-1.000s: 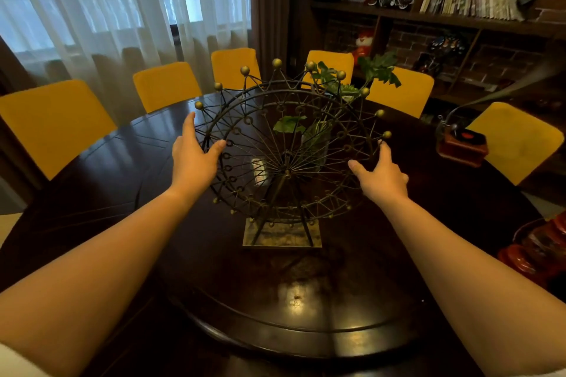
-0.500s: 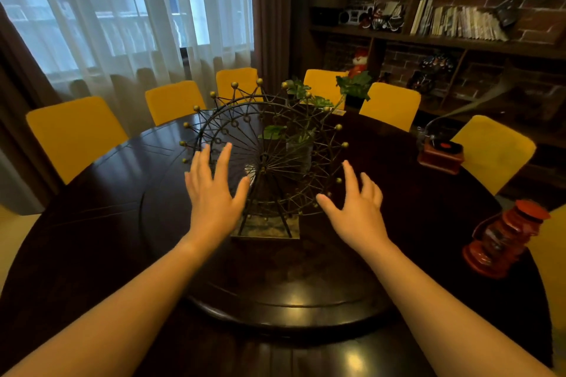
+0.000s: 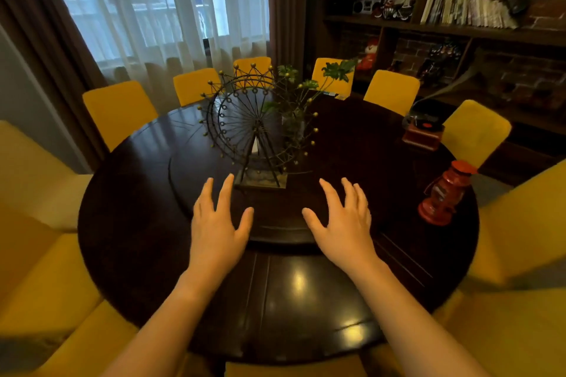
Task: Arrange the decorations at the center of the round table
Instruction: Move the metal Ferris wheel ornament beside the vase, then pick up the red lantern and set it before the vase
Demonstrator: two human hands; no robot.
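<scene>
A wire Ferris wheel ornament [image 3: 245,128] with small gold balls stands upright on its square base, on the raised inner disc of the dark round table [image 3: 147,223]. A green plant in a glass vase [image 3: 294,122] stands just behind it, partly hidden by the wheel. My left hand [image 3: 217,226] and my right hand [image 3: 340,223] hover palm down over the disc's near edge, fingers spread, holding nothing, apart from the ornament. A red lantern [image 3: 444,193] and a small gramophone [image 3: 424,128] stand on the table's right rim.
Yellow chairs [image 3: 119,110] ring the table on all sides. A white-curtained window [image 3: 159,9] is at the back left. Dark shelves [image 3: 465,27] with books and trinkets line the brick wall at the back right.
Both hands let go of the Ferris wheel's rim and drew back toward me. The ornament now stands alone, and the view has pulled back from the table.
</scene>
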